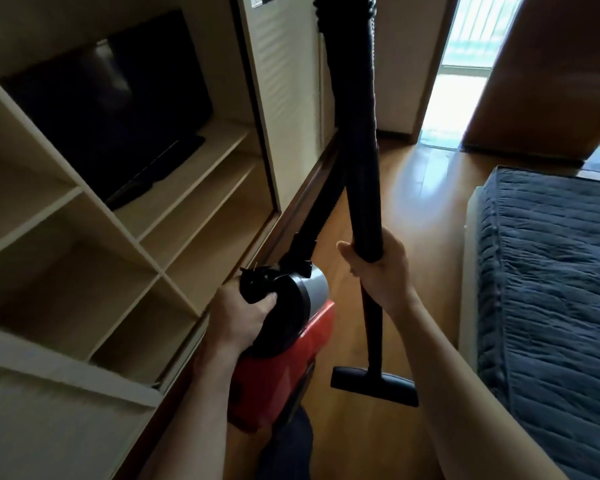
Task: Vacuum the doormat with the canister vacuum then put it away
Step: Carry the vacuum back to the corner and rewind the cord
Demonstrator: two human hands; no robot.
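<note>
the person stands on the glossy wooden floor with the red canister vacuum with a grey and black end cap lifted clear of the boards, hanging at about hip height just beside the lower edge of the pale wooden shelving unit. the left hand is wrapped tight around the black handle on the vacuum's top end, fingers curled under it. a black ribbed hose climbs from that end up out of the top of the view. the right hand is closed around the thick black wand tube, which stands nearly upright; below the fist a thinner black pipe drops to the flat black floor nozzle, which hangs near the boards, though i cannot tell if it touches them. a dark flat-screen television sits on one shelf. along the right edge of the floor lies a bed with a quilted blue cover. at the far end, daylight comes through a bright doorway. no doormat shows from here.
</note>
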